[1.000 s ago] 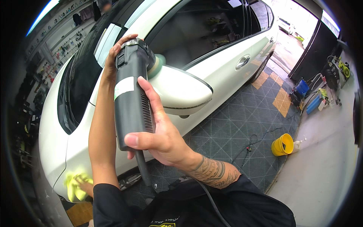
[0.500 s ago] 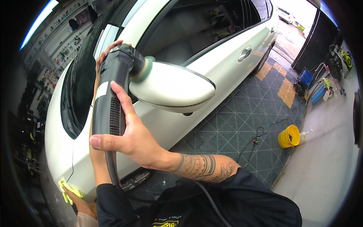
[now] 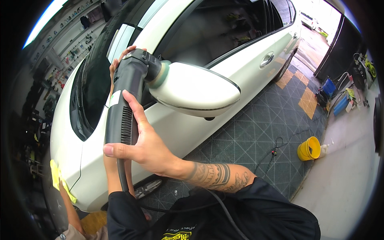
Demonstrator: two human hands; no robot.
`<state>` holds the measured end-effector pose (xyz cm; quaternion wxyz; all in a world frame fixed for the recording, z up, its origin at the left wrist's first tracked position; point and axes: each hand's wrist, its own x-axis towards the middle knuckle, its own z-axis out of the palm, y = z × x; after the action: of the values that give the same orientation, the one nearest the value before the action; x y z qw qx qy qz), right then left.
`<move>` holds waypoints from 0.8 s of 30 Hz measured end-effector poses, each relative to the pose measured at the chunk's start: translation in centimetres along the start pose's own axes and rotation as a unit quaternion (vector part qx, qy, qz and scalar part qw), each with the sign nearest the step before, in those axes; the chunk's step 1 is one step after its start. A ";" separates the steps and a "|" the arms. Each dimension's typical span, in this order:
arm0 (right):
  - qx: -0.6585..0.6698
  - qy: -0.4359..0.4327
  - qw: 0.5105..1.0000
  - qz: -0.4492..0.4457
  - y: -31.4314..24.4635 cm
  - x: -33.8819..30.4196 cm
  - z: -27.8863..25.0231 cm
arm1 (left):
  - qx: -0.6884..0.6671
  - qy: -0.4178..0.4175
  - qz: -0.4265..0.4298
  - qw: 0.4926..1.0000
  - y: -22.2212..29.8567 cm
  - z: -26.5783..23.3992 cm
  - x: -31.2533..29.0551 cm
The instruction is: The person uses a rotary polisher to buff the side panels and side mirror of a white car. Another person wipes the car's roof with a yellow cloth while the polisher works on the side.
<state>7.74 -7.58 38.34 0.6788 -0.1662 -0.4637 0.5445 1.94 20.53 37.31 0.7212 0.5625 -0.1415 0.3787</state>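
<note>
A black polishing machine [image 3: 129, 80] is held up between my two hands, its green and tan pad [image 3: 161, 76] pressed against the near end of the white car's side mirror [image 3: 196, 89]. My right hand [image 3: 147, 145] grips the rear of the body, thumb and forefinger spread along its vented side; the other fingers are hidden. Around the far side of the machine's head curl the fingers of my left hand [image 3: 114, 67], its palm hidden behind the tool. The power cord [image 3: 122, 176] drops from the handle and passes across my shirt.
At lower left, a co-worker's hand [image 3: 63, 187] holds a yellow cloth [image 3: 56, 176] against the white car's front [image 3: 70, 160]. A yellow bucket [image 3: 308, 149] stands by the right wall. Cables [image 3: 273, 152] lie on the grey tiled floor [image 3: 236, 140]. Shelves with bottles line the far left.
The view has shifted slightly, so the car and polisher sit further right. The polisher remains against the mirror in both hands. The co-worker's yellow cloth has moved forward along the car and spread out.
</note>
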 end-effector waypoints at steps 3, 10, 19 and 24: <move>0.018 -0.007 0.999 0.026 -0.5 0.0 -0.6 | -0.006 -0.014 0.004 1.000 -0.7 0.0 0.3; 0.015 -0.025 0.998 0.048 0.1 -0.4 0.0 | -0.013 0.011 0.033 0.999 0.0 -0.5 -1.7; -0.036 -0.044 0.996 0.071 -0.1 -0.5 -0.9 | -0.007 0.058 0.091 0.994 -1.5 -0.9 -3.1; -0.065 -0.054 0.993 0.078 -1.3 -1.2 -2.3 | -0.027 0.041 0.133 0.990 -2.8 0.1 -3.0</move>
<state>10.43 -8.42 37.56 0.5957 -0.2159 -0.5200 0.5728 1.92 19.06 33.54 0.6848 0.5028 -0.1953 0.4900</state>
